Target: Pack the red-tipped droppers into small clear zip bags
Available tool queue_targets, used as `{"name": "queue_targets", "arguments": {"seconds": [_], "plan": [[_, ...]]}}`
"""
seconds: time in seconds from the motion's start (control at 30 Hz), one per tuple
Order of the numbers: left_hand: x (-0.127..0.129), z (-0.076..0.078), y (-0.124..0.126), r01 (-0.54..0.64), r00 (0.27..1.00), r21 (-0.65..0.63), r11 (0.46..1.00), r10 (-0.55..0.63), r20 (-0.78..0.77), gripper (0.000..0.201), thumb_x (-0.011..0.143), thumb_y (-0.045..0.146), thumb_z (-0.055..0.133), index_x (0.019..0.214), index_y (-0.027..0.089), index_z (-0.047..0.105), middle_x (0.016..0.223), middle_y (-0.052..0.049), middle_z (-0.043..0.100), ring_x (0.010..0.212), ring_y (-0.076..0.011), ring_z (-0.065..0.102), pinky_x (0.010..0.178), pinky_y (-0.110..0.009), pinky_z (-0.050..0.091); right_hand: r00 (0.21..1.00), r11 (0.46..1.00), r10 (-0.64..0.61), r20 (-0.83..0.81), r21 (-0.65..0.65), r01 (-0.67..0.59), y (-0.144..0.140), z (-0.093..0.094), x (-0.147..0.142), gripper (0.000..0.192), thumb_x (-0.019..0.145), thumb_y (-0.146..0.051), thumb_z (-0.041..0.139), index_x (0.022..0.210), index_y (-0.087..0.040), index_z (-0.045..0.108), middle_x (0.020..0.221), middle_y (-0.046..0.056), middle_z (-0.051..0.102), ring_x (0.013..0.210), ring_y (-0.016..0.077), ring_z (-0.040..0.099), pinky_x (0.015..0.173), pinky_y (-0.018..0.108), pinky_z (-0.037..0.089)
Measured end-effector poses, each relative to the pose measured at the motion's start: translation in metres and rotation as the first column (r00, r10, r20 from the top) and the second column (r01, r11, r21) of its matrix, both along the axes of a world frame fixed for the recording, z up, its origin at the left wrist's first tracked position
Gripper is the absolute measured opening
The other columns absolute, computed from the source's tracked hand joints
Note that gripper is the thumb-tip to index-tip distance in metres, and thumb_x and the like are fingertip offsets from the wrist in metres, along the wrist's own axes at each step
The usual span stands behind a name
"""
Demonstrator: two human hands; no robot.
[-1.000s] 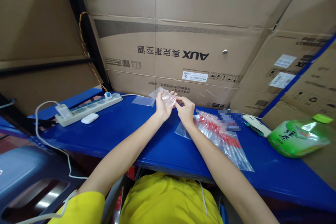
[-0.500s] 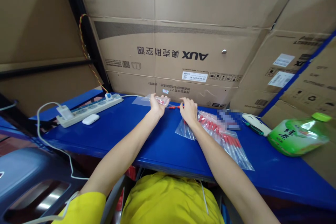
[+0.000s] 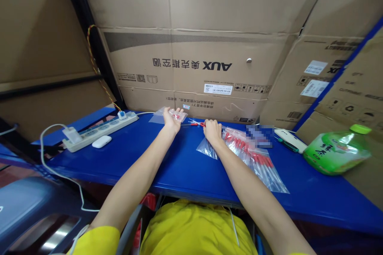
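My left hand (image 3: 172, 121) is closed on a clear plastic bag (image 3: 157, 116), near the back of the blue table. A small blue-and-white label and something red show at the bag. To its right, my right hand (image 3: 213, 130) has its fingers closed around thin red-ended pieces (image 3: 196, 124), whose kind I cannot make out. Their tips point toward the bag, with a thin dark length reaching left. By my right wrist lie several clear bags (image 3: 263, 171) of red-topped items, overlapping in a slanting row.
A white power strip (image 3: 101, 130) with plugs and a small white case (image 3: 101, 142) are on the left. At the right are a white device (image 3: 290, 140) and a green bottle (image 3: 336, 149). Cardboard (image 3: 191, 48) walls the back of the blue table (image 3: 125, 163).
Thin light strands and red ends now show more clearly between my hands. The left hand with the bag is slightly farther from these ends. The whole view has shifted a little.
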State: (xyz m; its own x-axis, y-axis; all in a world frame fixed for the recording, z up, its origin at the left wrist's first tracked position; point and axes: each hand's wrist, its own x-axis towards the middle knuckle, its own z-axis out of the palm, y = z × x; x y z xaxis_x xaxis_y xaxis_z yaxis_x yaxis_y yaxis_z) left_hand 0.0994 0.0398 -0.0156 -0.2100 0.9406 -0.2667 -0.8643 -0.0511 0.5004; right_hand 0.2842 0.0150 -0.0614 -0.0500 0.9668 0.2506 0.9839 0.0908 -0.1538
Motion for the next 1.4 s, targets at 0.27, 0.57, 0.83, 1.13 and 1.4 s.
{"name": "queue_targets", "arguments": {"seconds": [0.27,0.57,0.83,1.13,1.4], "plan": [[-0.007,0.003,-0.001,-0.021,1.0,0.018,1.0,0.02,0.008,0.012,0.098,0.036,0.049,0.098,0.024,0.049,0.105,-0.007,0.066,0.099,-0.022,0.072,0.092,-0.039,0.059,0.987,0.992,0.004,-0.159,0.127,0.017,-0.005,0.008,0.004,0.029,0.105,-0.017,0.041,0.121,-0.018,0.065,0.116,0.017,0.074,0.114,0.0305,0.062,0.097,0.041,0.041],[-0.026,0.008,0.002,-0.088,0.995,0.035,0.996,0.086,0.054,0.014,0.098,0.039,0.046,0.096,0.026,0.043,0.095,-0.003,0.061,0.088,-0.0186,0.07,0.087,-0.036,0.06,0.9,0.851,0.395,-0.185,0.443,-0.283,-0.019,0.018,-0.002,0.021,0.103,-0.021,0.045,0.112,-0.02,0.064,0.11,0.01,0.072,0.106,0.0262,0.062,0.093,0.034,0.042],[-0.013,0.008,-0.002,-0.039,0.999,0.083,0.996,0.037,0.024,0.015,0.099,0.036,0.045,0.09,0.024,0.046,0.086,-0.003,0.063,0.078,-0.0186,0.07,0.081,-0.035,0.061,0.871,0.825,0.437,-0.226,0.486,-0.288,-0.028,0.02,-0.012,0.021,0.104,-0.022,0.048,0.114,-0.021,0.067,0.112,0.009,0.074,0.108,0.0254,0.062,0.097,0.034,0.045],[0.03,-0.005,-0.016,0.144,0.989,0.165,0.976,-0.138,-0.045,0.012,0.093,0.028,0.05,0.093,0.019,0.059,0.09,-0.009,0.072,0.086,-0.0237,0.075,0.086,-0.038,0.061,0.74,0.861,0.462,-0.488,0.446,-0.244,-0.016,0.006,-0.035,0.016,0.099,-0.022,0.062,0.099,-0.023,0.078,0.094,0.002,0.076,0.089,0.0204,0.065,0.085,0.029,0.048],[0.043,-0.005,-0.024,0.169,0.984,0.134,0.977,-0.159,-0.081,0.013,0.097,0.026,0.048,0.098,0.019,0.059,0.09,-0.009,0.073,0.093,-0.0253,0.077,0.088,-0.038,0.062,0.701,0.889,0.416,-0.579,0.419,-0.182,-0.009,0.001,-0.042,0.019,0.096,-0.019,0.061,0.093,-0.024,0.079,0.091,0.002,0.078,0.084,0.0212,0.063,0.08,0.029,0.046]]}}
